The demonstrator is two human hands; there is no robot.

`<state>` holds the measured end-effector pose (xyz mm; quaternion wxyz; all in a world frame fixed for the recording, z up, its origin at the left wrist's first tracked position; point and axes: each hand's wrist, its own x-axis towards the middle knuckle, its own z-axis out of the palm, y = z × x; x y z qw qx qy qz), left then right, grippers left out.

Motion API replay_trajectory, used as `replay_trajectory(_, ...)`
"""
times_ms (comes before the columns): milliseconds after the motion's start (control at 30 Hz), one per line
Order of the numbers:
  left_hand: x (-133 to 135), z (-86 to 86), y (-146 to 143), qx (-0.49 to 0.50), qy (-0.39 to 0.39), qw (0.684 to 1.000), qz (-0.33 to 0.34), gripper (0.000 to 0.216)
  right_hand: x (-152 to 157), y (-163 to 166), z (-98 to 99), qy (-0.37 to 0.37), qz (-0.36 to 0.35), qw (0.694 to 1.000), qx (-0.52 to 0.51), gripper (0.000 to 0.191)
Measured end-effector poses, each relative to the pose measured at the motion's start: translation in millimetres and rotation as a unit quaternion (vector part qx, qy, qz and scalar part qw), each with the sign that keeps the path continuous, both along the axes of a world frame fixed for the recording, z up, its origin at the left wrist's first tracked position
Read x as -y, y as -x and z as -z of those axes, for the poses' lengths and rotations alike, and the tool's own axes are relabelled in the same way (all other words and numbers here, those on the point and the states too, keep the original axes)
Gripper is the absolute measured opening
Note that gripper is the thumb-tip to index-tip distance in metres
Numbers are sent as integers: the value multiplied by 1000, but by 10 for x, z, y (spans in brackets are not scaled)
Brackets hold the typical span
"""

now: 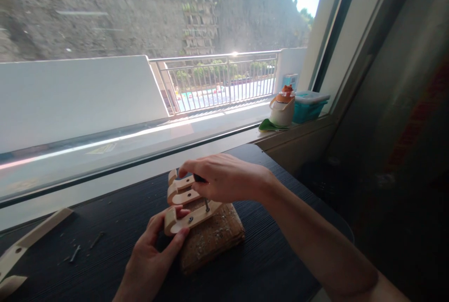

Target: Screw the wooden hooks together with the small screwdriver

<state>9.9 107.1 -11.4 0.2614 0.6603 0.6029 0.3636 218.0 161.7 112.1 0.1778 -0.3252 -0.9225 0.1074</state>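
Observation:
My left hand (156, 246) grips the curled end of the nearest pale wooden hook (196, 217), thumb on the near side and fingers on the far side. This hook lies on a rough brown wooden block (213, 241). Over the block, my right hand (224, 178) is closed round the black handle of a screwdriver (206, 204). Its shaft points down onto a screw in the hook. A second screw (190, 220) sits nearer the curl. Two more wooden hooks (180, 196) with dark holes lie just beyond, partly hidden by my right hand.
Loose screws (75, 254) lie on the dark table (115, 213) at the left, near more pale wooden pieces (35, 236). On the windowsill stand a white jug (281, 112) with an orange top, a teal box (310, 107) and something green (268, 125).

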Motion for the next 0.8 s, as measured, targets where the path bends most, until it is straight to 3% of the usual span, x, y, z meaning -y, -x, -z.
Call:
replay_trajectory(300, -23, 31, -2, 13, 10, 1000, 2, 43, 0, -18, -11, -42, 86, 995, 34, 20)
replay_trajectory(500, -9, 1, -2, 5, 14, 1000, -6, 46, 18, -35, -18, -13, 7, 1000, -16, 37)
replay_trajectory(667, -6, -9, -9, 1, 2, 1000, 1, 44, -5, -40, -25, 3, -4, 1000, -8, 26)
replay_trajectory(800, -14, -9, -11, -1, -4, 1000, 0, 43, -19, -47, -24, -23, 29, 999, 11, 22)
